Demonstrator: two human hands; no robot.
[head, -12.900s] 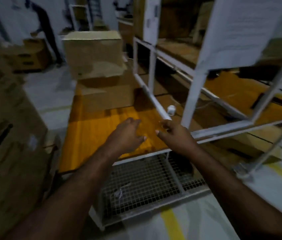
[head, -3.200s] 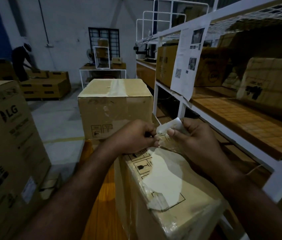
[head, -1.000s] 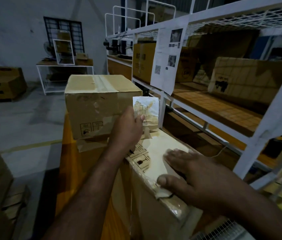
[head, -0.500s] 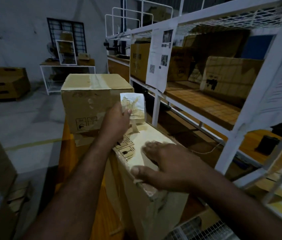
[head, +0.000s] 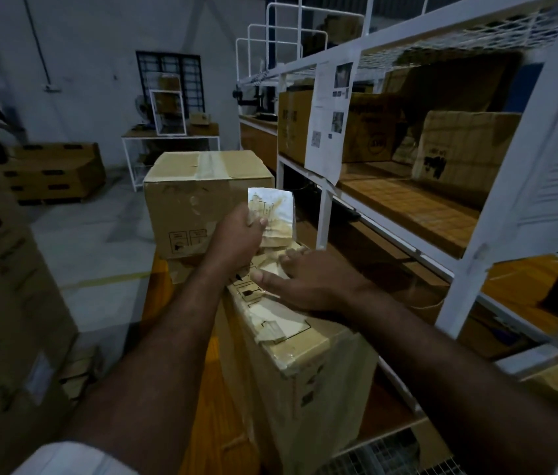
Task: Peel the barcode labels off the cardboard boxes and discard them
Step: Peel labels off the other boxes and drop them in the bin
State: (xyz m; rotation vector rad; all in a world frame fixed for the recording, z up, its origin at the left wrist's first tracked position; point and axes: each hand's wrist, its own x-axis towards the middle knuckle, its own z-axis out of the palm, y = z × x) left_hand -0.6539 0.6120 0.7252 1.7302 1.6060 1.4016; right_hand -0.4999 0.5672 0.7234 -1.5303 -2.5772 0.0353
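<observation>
left hand (head: pixel 238 234): you pinched the label (head: pixel 275 214), held up over the box's (head: pixel 305 371) far edge | right hand (head: pixel 308 282): lay flat, fingers straight, bracing it

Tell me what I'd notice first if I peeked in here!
First, the torn label held up in the left hand, right in the middle. Just below, the right hand lies flat on the cardboard box, whose top paper is scraped and ragged. A white shelf rack fills the right side.
</observation>
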